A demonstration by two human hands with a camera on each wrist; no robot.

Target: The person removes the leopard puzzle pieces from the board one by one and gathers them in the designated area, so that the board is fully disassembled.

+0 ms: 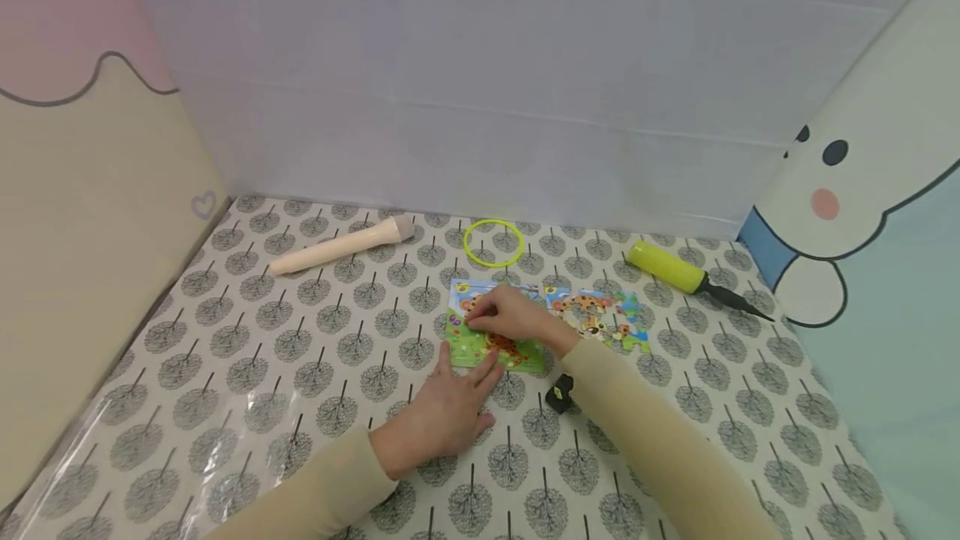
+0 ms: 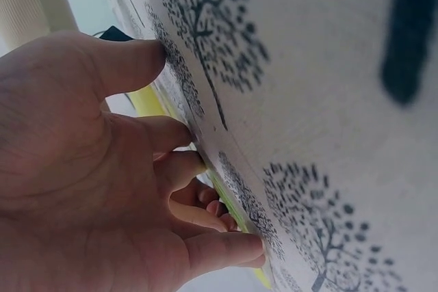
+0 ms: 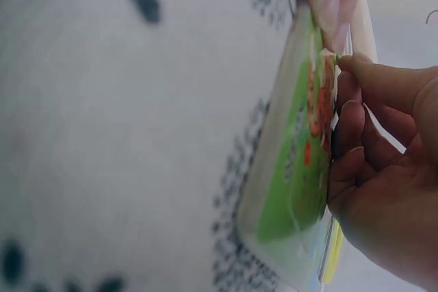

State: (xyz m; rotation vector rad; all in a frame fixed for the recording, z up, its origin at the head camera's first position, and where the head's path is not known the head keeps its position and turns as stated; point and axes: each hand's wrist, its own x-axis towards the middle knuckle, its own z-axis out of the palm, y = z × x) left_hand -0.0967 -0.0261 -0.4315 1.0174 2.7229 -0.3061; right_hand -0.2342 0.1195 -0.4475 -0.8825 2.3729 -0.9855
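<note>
A flat jigsaw puzzle board (image 1: 531,359) with a green and blue animal picture lies on the patterned tablecloth. My left hand (image 1: 442,411) spreads its fingers along the board's near edge, and the fingertips touch that edge in the left wrist view. Over the board's middle, my right hand (image 1: 510,313) has thumb and fingers bent together, pinching a small puzzle piece at the picture surface; the fingers hide most of the piece. Right of the board lies a patch of puzzle pieces (image 1: 592,307) with a spotted animal on them, its right edge uneven.
A small black object (image 1: 559,394) lies near my right forearm. Behind the board is a yellow-green ring (image 1: 467,244). A pale tapered stick (image 1: 337,249) lies back left, a yellow hand pump (image 1: 667,267) with black nozzle back right. Printed cloth walls (image 1: 480,90) enclose the table.
</note>
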